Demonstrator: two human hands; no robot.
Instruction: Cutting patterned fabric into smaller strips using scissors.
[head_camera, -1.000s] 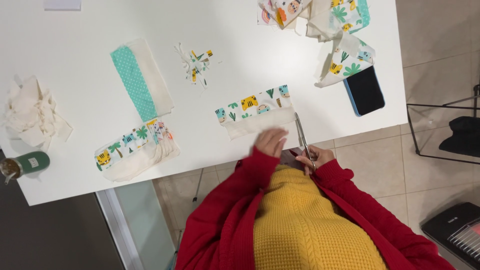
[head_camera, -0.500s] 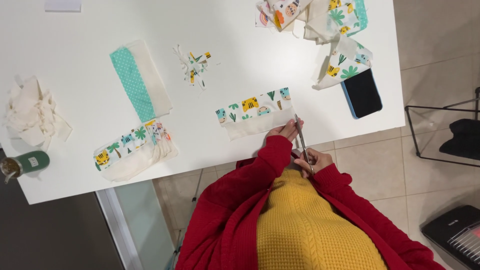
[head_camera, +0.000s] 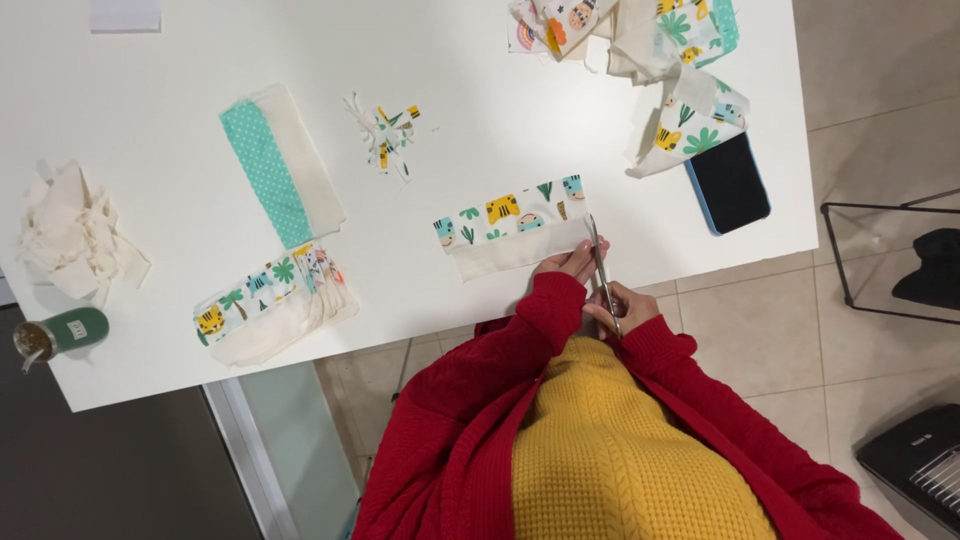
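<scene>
Person in a red cardigan over a yellow sweater is leaning over the near edge of the white bench (head_camera: 200, 40).

Right hand (head_camera: 618, 305) is gripping the handles of a pair of scissors (head_camera: 600, 272), fingers closed around them. Blades are pointing away from the body, tips sitting at the right end of the fabric strip (head_camera: 512, 227). Can't tell if the blades are open or closed.

Left hand (head_camera: 568, 262) is resting on the near right corner of that strip, fingers curled and pressing it to the bench, just beside the scissors. It's holding nothing else.

The strip is lying flat near the bench's front edge, right in front of the person: animal print along the far side, plain cream along the near side.

Around it:
- phone (head_camera: 730, 182) face down, blue case, near the right edge
- pile of printed fabric (head_camera: 650, 40) at the far right, one piece overlapping the phone's top corner
- small printed scraps (head_camera: 385, 130) mid-bench
- folded teal dotted and cream piece (head_camera: 280, 165) to the left
- stack of matching printed strips (head_camera: 270, 305) at the front left
- heap of cream offcuts (head_camera: 75, 235) far left
- small green bottle (head_camera: 60, 333) on its side at the left front edge
</scene>
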